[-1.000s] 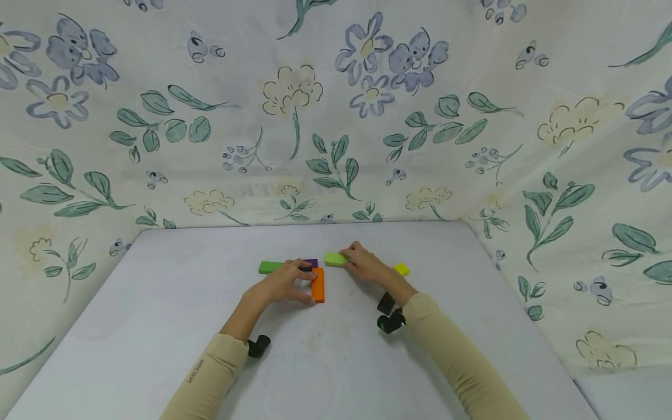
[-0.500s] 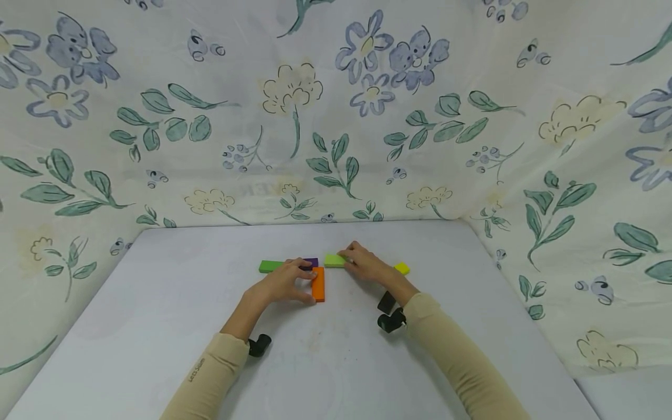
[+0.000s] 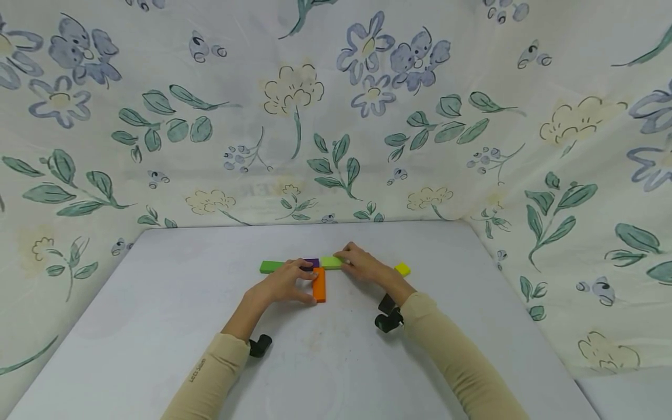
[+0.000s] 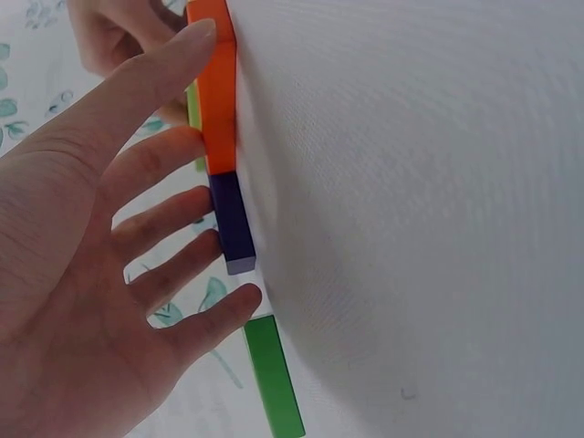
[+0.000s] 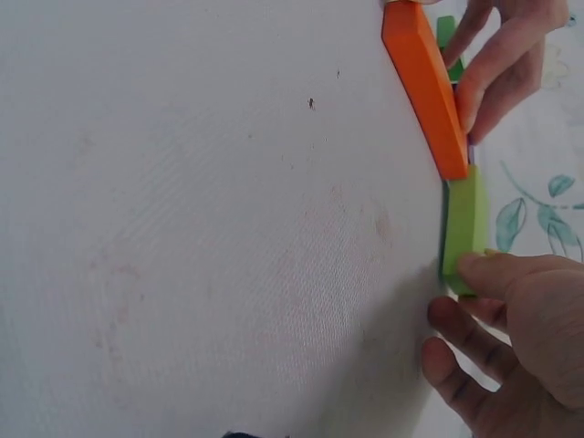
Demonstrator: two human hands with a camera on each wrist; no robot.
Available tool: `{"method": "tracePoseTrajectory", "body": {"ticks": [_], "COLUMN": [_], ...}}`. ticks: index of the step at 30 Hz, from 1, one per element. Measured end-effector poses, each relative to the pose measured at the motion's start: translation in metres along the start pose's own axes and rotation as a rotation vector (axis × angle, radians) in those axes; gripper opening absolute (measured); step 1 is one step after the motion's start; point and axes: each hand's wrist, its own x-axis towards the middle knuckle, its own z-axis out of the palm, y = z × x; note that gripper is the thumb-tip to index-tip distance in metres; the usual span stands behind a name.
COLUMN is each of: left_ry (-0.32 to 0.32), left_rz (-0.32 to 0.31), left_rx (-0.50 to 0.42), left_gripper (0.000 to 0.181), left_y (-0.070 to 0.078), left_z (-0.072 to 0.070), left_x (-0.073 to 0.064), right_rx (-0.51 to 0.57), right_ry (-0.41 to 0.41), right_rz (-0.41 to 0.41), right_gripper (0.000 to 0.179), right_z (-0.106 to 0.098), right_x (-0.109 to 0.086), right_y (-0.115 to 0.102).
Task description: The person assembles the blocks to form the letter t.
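And it's the left hand (image 4: 78, 283) spread down the side here, thumb laid on the orange block (image 4: 220, 100), index fingertip right at its edge! Below that, the purple block (image 4: 234, 219) butts up to the orange end, middle and ring fingertips against its side. Little finger now, poised just by the top of the green block (image 4: 274, 379), a gap separating green from purple. A lime-green block (image 4: 192, 108) peeks out behind the orange, and there's the right hand (image 4: 114, 36), partly hidden, top left!
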Motion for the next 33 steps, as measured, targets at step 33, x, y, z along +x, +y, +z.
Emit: {"method": "tracePoseTrajectory", "body": {"ticks": [33], "left_ry": [0.003], "left_rz": [0.017], "left_rx": [0.002], "left_gripper": [0.063], "left_y": [-0.0024], "left_z": [0.0019], "left_x": [0.0000], "right_rx": [-0.073], "right_ry": [-0.034], "right_rz": [0.060], "right_gripper": [0.039], "right_z": [0.0051], "right_x": [0.0066], "right_y": [-0.0081]}}
